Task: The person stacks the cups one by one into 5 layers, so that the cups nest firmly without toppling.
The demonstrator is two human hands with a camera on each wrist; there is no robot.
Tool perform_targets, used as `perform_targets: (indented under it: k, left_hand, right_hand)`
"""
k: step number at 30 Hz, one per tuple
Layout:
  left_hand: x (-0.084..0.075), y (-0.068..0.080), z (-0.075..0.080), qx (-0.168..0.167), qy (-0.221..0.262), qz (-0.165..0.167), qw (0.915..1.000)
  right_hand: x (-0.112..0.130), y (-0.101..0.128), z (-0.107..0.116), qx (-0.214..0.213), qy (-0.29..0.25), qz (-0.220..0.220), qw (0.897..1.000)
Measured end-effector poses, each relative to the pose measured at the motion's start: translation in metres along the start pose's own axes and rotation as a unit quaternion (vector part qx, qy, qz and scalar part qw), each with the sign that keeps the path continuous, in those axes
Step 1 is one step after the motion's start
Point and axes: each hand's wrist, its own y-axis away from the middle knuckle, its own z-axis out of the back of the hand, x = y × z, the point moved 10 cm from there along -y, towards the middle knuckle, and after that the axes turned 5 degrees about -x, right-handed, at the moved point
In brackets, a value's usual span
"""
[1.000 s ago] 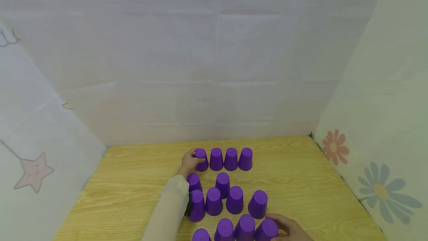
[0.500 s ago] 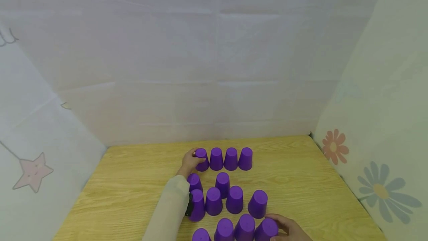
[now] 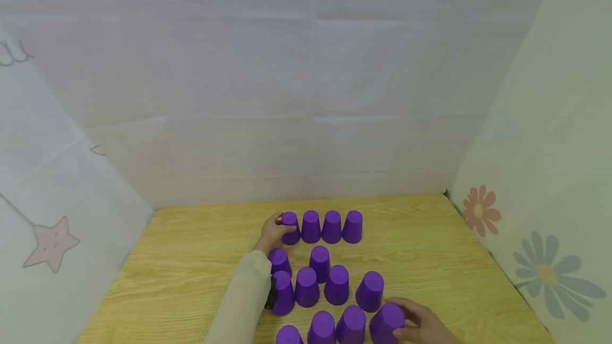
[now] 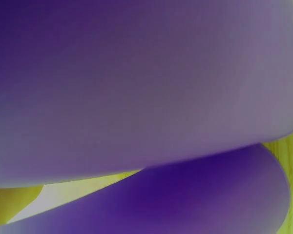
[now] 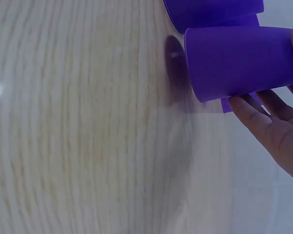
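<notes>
In the head view, the left hand (image 3: 271, 231) was curled round the end cup (image 3: 289, 228) of the far row, arm stretched forward, while the right hand (image 3: 421, 323) gripped the near cup (image 3: 386, 323), judged tilted mid-lift. In the left wrist view, only purple cup wall (image 4: 136, 83) was shown. In the right wrist view, the near cup (image 5: 241, 61) was seen clasped just above the fingers (image 5: 263, 119); a clean lift off the table (image 5: 88, 122) seemed called for next.

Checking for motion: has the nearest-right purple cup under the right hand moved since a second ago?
Yes. The cup has tipped and shifted right, away from its neighbour cup, held by the right hand.

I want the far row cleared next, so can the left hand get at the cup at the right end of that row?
Probably yes. The left hand holds the leftmost cup of that row; the right-end cup stands uncovered, with bare table beside and behind it.
</notes>
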Motion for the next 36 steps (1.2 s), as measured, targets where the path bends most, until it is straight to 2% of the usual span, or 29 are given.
perform_targets:
  k: [5,10,14,19,28,36]
  left_hand:
    - [0.004,0.001,0.001,0.009,0.003,0.024,0.9997]
    - [0.003,0.003,0.007,0.019,-0.001,0.029,0.9994]
    - [0.000,0.005,0.013,0.023,0.011,0.033,0.9991]
    - [-0.005,0.005,0.018,0.022,0.030,0.028,0.9989]
    - [-0.028,0.017,0.034,0.019,0.034,-0.029,0.9988]
    - [-0.042,0.035,0.048,0.029,0.060,-0.059,0.9961]
  right_hand:
    - [0.014,0.001,0.013,-0.017,0.085,0.032,0.996]
    - [0.028,0.001,0.019,-0.027,0.145,0.054,0.988]
    - [0.038,0.000,0.024,-0.020,0.141,0.068,0.988]
    - [0.050,0.001,0.030,-0.018,0.133,0.063,0.989]
    - [0.081,0.001,0.030,-0.015,0.140,0.115,0.983]
    - [0.093,0.000,0.032,-0.005,0.141,0.124,0.982]
